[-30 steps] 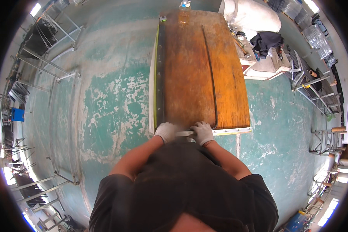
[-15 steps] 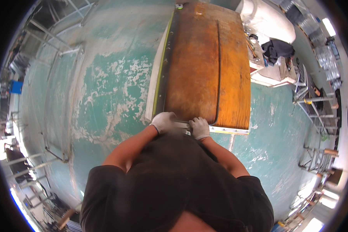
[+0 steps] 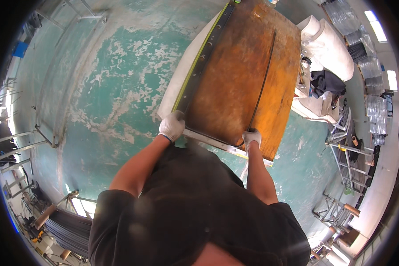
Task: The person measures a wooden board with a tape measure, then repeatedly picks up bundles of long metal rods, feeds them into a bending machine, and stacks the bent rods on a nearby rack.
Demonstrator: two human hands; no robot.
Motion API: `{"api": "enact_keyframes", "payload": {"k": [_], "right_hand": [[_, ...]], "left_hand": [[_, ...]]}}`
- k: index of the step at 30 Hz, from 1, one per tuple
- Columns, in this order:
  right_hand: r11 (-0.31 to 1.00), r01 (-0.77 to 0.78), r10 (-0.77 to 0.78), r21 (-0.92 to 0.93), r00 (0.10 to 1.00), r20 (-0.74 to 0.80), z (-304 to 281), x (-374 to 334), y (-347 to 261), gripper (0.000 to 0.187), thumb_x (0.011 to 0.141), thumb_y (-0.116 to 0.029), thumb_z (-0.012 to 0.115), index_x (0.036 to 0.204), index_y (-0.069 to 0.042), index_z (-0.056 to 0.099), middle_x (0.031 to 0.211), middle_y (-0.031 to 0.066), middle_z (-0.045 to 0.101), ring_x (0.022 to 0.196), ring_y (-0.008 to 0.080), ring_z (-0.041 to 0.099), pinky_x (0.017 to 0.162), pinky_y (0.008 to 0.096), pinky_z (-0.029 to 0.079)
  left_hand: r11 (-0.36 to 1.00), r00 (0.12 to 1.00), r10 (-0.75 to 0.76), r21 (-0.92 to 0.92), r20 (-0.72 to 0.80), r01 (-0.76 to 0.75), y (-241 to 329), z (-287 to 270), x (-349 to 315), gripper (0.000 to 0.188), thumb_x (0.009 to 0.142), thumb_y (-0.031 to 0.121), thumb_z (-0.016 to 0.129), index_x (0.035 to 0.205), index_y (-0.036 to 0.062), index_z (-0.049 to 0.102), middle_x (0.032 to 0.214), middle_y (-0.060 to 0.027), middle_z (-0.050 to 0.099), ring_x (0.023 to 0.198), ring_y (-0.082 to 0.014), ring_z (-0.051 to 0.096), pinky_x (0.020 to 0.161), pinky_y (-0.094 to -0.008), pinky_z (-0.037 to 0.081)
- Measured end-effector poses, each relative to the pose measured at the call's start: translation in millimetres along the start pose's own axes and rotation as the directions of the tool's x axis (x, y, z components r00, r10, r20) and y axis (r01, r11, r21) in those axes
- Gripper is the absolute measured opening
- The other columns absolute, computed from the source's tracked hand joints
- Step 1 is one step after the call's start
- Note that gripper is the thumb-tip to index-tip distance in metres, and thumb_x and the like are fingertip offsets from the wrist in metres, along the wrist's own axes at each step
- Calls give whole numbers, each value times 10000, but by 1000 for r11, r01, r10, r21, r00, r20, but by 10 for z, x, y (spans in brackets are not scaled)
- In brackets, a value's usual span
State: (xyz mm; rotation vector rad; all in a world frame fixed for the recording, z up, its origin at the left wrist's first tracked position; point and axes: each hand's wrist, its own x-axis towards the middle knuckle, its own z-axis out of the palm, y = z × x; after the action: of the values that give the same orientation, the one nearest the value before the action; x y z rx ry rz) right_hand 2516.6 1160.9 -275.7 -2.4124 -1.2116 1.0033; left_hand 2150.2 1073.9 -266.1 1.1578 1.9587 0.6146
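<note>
Both hands wear white knit gloves. My left hand (image 3: 172, 126) is closed at the near left corner of a worn brown wooden board (image 3: 226, 80); what its fingers hold is hidden. Toward the near right, my right hand (image 3: 252, 138) is closed around a thin black rod (image 3: 264, 86), close to its bend. The rod lies lengthwise on the board, curves at the near end and runs along the near edge toward my left hand. A dark rail (image 3: 204, 62) with a yellow-green edge lines the board's left side. A pale metal strip (image 3: 217, 144) borders the near edge.
Beyond the board's right side are large white wrapped rolls (image 3: 328, 48) and a dark cloth (image 3: 327, 84) on a cluttered bench. Metal racks (image 3: 348, 155) stand at right. A bundle of black rods (image 3: 68, 230) lies at lower left. The green floor (image 3: 128, 88) is worn.
My hands have moved apart: the left to the board's corner, the right rightward to the rod's bend. The view has turned, so the board now looks slanted.
</note>
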Motion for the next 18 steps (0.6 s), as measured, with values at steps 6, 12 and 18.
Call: {"api": "enact_keyframes", "payload": {"k": [6, 12, 18], "right_hand": [[843, 235, -273, 484, 962, 9, -350, -476, -307, 179, 760, 112, 503, 859, -32, 540, 789, 80, 580, 718, 191, 585, 661, 324, 496], [704, 240, -488, 668, 847, 211, -1148, -1470, -1109, 232, 706, 151, 428, 817, -47, 475, 747, 64, 499, 652, 184, 555, 579, 318, 472], [719, 494, -684, 489, 628, 371, -1489, -1864, -2012, 268, 612, 167, 430, 747, -65, 430, 776, 71, 471, 623, 204, 555, 523, 304, 452]], "left_hand": [[992, 998, -68, -103, 17, 69, 127, 195, 97, 403, 892, 207, 656, 1240, 7, 692, 1188, -215, 751, 1156, -371, 705, 1009, -438, 543], [961, 979, -137, -221, 151, 168, 276, 137, 145, 559, 897, 291, 732, 1360, -11, 646, 1275, -218, 722, 1215, -336, 680, 1028, -411, 529], [789, 981, -79, -590, 176, 170, 366, -180, 424, 592, 935, 277, 765, 1427, -12, 606, 1319, -132, 698, 1204, -235, 651, 1026, -361, 514]]}}
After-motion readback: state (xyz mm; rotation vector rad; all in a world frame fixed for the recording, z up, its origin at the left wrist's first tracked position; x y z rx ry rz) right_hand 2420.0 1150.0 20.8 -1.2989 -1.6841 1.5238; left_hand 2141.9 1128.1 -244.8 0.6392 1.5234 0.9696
